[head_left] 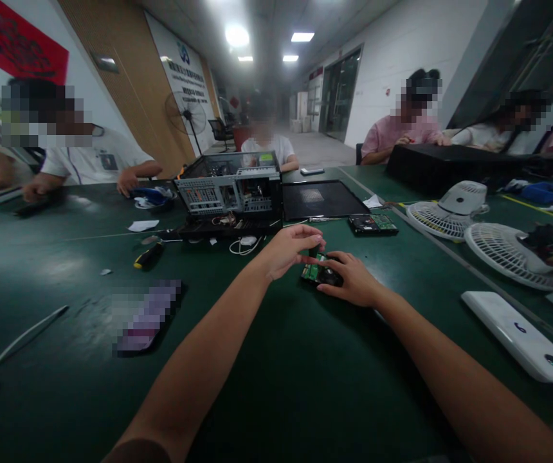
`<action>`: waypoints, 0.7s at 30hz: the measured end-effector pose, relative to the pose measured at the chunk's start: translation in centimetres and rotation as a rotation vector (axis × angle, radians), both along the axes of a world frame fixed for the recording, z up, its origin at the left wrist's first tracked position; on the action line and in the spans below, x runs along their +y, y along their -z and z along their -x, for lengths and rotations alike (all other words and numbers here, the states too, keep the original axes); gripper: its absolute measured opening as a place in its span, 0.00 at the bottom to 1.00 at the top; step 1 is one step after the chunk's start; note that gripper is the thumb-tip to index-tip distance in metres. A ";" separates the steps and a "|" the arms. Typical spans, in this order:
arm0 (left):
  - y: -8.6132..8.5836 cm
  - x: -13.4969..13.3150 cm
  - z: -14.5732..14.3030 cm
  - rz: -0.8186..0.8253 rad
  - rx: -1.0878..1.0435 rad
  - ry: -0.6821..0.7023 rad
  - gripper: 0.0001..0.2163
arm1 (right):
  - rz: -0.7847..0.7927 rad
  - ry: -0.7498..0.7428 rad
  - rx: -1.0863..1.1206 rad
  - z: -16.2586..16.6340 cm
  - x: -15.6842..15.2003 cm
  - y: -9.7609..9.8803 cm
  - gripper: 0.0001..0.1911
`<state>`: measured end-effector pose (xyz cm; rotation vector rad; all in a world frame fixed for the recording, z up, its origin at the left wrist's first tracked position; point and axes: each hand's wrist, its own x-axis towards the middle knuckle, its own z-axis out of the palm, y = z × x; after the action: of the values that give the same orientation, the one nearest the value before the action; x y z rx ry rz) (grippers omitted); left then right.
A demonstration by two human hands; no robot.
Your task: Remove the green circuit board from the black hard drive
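A hard drive [310, 273] lies on the green table in front of me, its green circuit board facing up. My right hand [353, 278] grips it from the right, thumb along the near side and fingers over the far side. Above its left part, my left hand [292, 249] is closed in a pinch around a small dark upright thing [314, 251]. Fingers cover most of that thing, so its kind is unclear. A second hard drive [373, 224] with a green board rests farther back to the right.
An open computer case [231, 193] stands at the back beside a black panel [322, 199]. On the left are a yellow-black screwdriver [148, 255] and a purple pouch-like thing [150, 316]. White fan parts [450, 209] and a white device [522, 335] lie right. Several people sit around.
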<state>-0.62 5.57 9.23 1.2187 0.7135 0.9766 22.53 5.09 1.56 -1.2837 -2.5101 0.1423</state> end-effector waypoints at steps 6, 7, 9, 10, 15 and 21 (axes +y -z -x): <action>0.0 0.2 -0.3 0.060 -0.032 -0.027 0.07 | -0.010 -0.005 -0.004 0.0 0.1 0.2 0.34; 0.0 0.2 -0.3 0.048 -0.012 -0.045 0.07 | -0.010 -0.008 -0.005 0.0 0.1 0.2 0.33; -0.1 0.2 -0.2 0.030 0.018 -0.068 0.08 | -0.004 -0.010 -0.008 0.0 0.1 0.1 0.33; -0.2 0.2 -0.2 0.030 0.021 -0.069 0.08 | -0.001 -0.007 -0.007 0.0 0.0 0.0 0.33; -0.5 -0.1 -0.2 0.086 -0.056 -0.012 0.07 | 0.009 -0.001 -0.006 0.0 -0.1 -0.2 0.33; -0.4 -0.2 -0.4 0.087 -0.079 -0.013 0.06 | 0.012 0.003 -0.015 0.1 -0.1 -0.2 0.35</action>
<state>-0.18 5.41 9.61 1.0947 0.6957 0.9890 22.47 5.03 1.74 -1.2971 -2.5237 0.1473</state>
